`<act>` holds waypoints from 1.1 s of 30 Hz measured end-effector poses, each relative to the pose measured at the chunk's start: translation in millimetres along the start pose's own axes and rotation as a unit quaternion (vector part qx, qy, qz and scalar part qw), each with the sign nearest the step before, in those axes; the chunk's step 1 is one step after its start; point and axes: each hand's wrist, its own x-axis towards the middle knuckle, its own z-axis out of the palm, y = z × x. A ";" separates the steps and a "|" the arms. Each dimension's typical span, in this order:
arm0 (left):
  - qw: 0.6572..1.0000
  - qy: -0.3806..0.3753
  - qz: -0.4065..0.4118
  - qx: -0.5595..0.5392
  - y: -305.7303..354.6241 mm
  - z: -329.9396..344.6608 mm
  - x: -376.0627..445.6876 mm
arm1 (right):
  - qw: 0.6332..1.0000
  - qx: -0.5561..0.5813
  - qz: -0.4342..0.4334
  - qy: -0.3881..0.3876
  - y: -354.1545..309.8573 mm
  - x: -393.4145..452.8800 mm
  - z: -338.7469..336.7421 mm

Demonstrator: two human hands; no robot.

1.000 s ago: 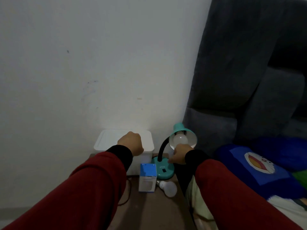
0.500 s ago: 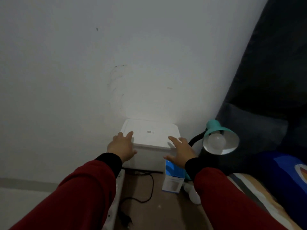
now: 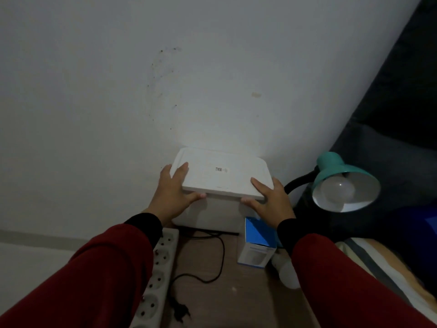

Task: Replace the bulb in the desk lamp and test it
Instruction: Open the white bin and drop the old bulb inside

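Observation:
A teal desk lamp (image 3: 331,165) stands at the right with a white bulb (image 3: 339,191) in its shade, unlit. A white storage box stands against the wall, and its lid (image 3: 222,177) is tilted up at the front. My left hand (image 3: 173,190) grips the lid's left front corner. My right hand (image 3: 272,200) grips its right front corner. A blue and white bulb carton (image 3: 259,245) stands below my right hand. A loose white bulb (image 3: 287,272) lies beside the carton, partly hidden by my right sleeve.
A white power strip (image 3: 157,273) lies along the wooden tabletop's left edge. The lamp's black cord and unplugged plug (image 3: 181,312) lie on the wood (image 3: 224,301). A dark cushion and bedding fill the right side. A pale wall rises behind the box.
My view has swung left towards the box. Both hands left the lamp area, reached the box lid, and now grip its front corners; the lid's front has lifted.

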 end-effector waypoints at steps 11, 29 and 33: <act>0.999 0.038 -0.011 -0.010 21.6 -19.0 -2.9 | 0.999 0.017 -0.028 0.040 -17.5 -1.0 -24.2; 1.000 0.023 0.003 0.018 42.3 -34.7 -207.1 | 0.999 0.023 0.012 0.033 -13.8 -217.1 -49.7; 0.999 0.007 -0.022 0.047 30.7 -21.0 -260.3 | 0.999 -0.018 0.023 0.014 -1.8 -263.4 -40.9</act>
